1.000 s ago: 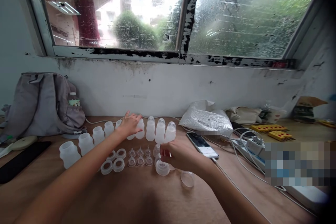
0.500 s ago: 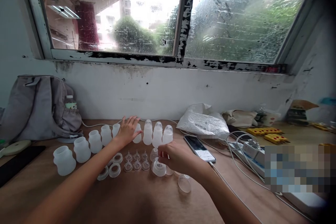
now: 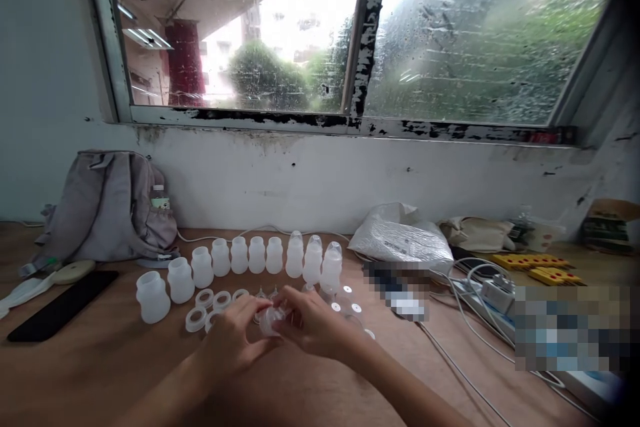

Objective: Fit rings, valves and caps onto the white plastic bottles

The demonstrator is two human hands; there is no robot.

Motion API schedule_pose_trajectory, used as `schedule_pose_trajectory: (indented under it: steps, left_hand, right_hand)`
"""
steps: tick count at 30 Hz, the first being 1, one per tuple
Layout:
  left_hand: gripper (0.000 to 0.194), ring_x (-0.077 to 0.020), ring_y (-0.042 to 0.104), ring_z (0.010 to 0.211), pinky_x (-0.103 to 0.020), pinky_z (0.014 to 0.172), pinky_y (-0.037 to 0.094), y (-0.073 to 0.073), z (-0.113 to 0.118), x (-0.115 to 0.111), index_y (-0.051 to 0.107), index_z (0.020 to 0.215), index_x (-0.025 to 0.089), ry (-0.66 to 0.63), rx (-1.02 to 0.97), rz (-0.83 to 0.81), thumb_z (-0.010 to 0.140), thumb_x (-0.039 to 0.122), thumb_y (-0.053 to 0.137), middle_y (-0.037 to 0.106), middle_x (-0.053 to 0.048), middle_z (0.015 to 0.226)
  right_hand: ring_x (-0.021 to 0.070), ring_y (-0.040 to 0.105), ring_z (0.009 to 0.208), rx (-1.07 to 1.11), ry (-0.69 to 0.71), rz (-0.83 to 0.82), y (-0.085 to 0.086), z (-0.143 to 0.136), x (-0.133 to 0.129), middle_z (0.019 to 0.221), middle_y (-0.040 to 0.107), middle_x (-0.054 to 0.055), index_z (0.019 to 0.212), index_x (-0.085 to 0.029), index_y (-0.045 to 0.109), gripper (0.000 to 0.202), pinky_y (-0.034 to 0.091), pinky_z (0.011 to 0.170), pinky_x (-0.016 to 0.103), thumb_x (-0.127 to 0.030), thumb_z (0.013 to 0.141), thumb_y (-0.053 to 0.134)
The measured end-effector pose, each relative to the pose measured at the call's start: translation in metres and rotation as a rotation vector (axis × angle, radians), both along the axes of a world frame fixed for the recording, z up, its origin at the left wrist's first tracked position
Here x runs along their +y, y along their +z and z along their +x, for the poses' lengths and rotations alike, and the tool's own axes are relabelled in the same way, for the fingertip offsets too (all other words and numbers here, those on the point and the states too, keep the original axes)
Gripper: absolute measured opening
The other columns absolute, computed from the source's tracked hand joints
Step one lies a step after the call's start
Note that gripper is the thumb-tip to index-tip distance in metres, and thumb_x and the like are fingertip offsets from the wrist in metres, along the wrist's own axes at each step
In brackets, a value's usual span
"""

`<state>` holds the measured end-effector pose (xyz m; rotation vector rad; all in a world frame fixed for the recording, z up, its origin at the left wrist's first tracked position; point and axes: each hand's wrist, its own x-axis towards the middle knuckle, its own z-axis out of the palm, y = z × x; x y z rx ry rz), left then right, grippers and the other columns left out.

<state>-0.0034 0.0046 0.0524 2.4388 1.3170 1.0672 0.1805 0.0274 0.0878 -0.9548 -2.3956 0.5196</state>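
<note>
My right hand [image 3: 310, 323] is closed on a clear piece [image 3: 270, 322] that looks like a bottle teat with its collar, low over the table. My left hand [image 3: 237, 330] is right beside it, thumb and fingers apart around its left side; whether they touch it is unclear. Behind my hands are several frosted baby bottles without tops [image 3: 239, 255] in a curved row. At its right end stand 3 bottles with clear domed caps [image 3: 313, 260]. White collar rings [image 3: 196, 319] lie left of my hands. Clear teats [image 3: 261, 293] are partly hidden behind my fingers.
Small round pieces with white centres [image 3: 356, 309] lie right of my right hand. Farther right are a silvery plastic bag [image 3: 400, 240], cables, a power strip [image 3: 487, 313] and yellow blocks [image 3: 530, 261]. A grey backpack [image 3: 110, 207] and a black slab [image 3: 60, 307] are at left.
My left hand has come back from the bottle row to the middle, beside my right. My right hand has moved left with the clear piece. A bottle stands where my left hand was.
</note>
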Motion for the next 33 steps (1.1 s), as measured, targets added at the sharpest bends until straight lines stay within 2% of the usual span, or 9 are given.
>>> schedule_pose_trajectory:
  steps: [3,6,9,11,15,18,21,25,33]
  left_hand:
    - [0.028,-0.0186,0.055,0.080,-0.030,0.072,0.044,-0.006,-0.013,-0.011,0.055,0.091,0.019,0.027,0.063,-0.057,0.070,0.037,0.060,0.060,-0.005,0.087]
    - [0.022,-0.0157,0.056,0.076,-0.026,0.069,0.044,-0.007,-0.022,-0.027,0.056,0.083,0.020,0.010,0.089,-0.227,0.067,0.034,0.061,0.060,-0.001,0.082]
    - [0.019,-0.0144,0.056,0.074,-0.023,0.068,0.043,-0.006,-0.031,-0.039,0.057,0.080,0.020,-0.025,0.107,-0.362,0.066,0.032,0.061,0.061,0.001,0.079]
    - [0.022,-0.0151,0.056,0.078,-0.024,0.071,0.044,-0.010,-0.042,-0.042,0.058,0.085,0.022,-0.027,0.114,-0.386,0.066,0.033,0.060,0.062,0.001,0.083]
    - [0.032,-0.0196,0.056,0.088,-0.028,0.078,0.044,-0.032,-0.074,-0.041,0.058,0.093,0.024,0.137,0.093,-0.283,0.066,0.040,0.061,0.062,-0.002,0.093]
    - [0.030,-0.0202,0.056,0.088,-0.029,0.078,0.044,-0.050,-0.100,-0.040,0.058,0.094,0.025,0.281,0.080,-0.188,0.070,0.042,0.057,0.063,-0.002,0.094]
    - [0.030,-0.0199,0.056,0.089,-0.030,0.080,0.044,-0.060,-0.118,-0.041,0.058,0.095,0.025,0.351,0.098,-0.099,0.074,0.045,0.052,0.062,-0.002,0.095]
    - [0.031,-0.0200,0.055,0.088,-0.032,0.079,0.043,-0.064,-0.128,-0.039,0.058,0.095,0.025,0.371,0.180,-0.036,0.076,0.047,0.049,0.062,-0.002,0.097]
    - [0.034,-0.0203,0.052,0.100,-0.035,0.086,0.037,-0.062,-0.139,-0.031,0.053,0.109,0.027,0.346,0.361,-0.012,0.082,0.044,0.042,0.059,-0.004,0.108]
  right_hand:
    - [0.0093,0.050,0.058,-0.018,0.043,0.001,-0.024,-0.015,-0.005,0.064,0.055,-0.002,0.086,-0.018,0.052,0.018,0.036,0.053,0.017,-0.019,0.069,0.054]
    - [0.0083,0.050,0.056,-0.025,0.122,0.009,-0.043,-0.029,-0.013,0.065,0.056,-0.001,0.082,-0.017,0.052,0.017,0.035,0.050,0.016,-0.013,0.065,0.053]
    - [0.0086,0.051,0.058,-0.063,0.200,0.051,-0.049,-0.035,-0.021,0.069,0.058,-0.001,0.085,-0.018,0.052,0.021,0.035,0.051,0.017,-0.009,0.066,0.048]
    - [0.0102,0.053,0.063,-0.096,0.228,0.076,-0.049,-0.035,-0.023,0.075,0.058,0.001,0.088,-0.019,0.053,0.022,0.036,0.055,0.018,-0.011,0.068,0.048]
    - [0.0153,0.055,0.077,-0.126,0.123,0.076,-0.053,-0.027,-0.012,0.087,0.058,0.005,0.090,-0.018,0.050,0.018,0.039,0.065,0.022,-0.018,0.073,0.047]
    - [0.0162,0.055,0.077,-0.109,-0.020,0.010,-0.068,-0.024,0.002,0.085,0.059,0.005,0.097,-0.017,0.046,0.023,0.040,0.066,0.023,-0.017,0.074,0.047]
    - [0.0158,0.054,0.075,-0.071,-0.098,-0.018,-0.084,-0.024,0.010,0.085,0.057,0.004,0.096,-0.018,0.045,0.023,0.041,0.066,0.024,-0.018,0.073,0.051]
    - [0.0155,0.053,0.078,-0.009,-0.091,0.016,-0.095,-0.028,0.012,0.088,0.055,0.003,0.094,-0.020,0.045,0.023,0.042,0.069,0.025,-0.017,0.073,0.055]
    - [0.0150,0.051,0.076,0.037,-0.104,0.100,-0.105,-0.030,0.014,0.084,0.054,0.003,0.083,-0.019,0.046,0.008,0.042,0.069,0.027,-0.016,0.077,0.051]
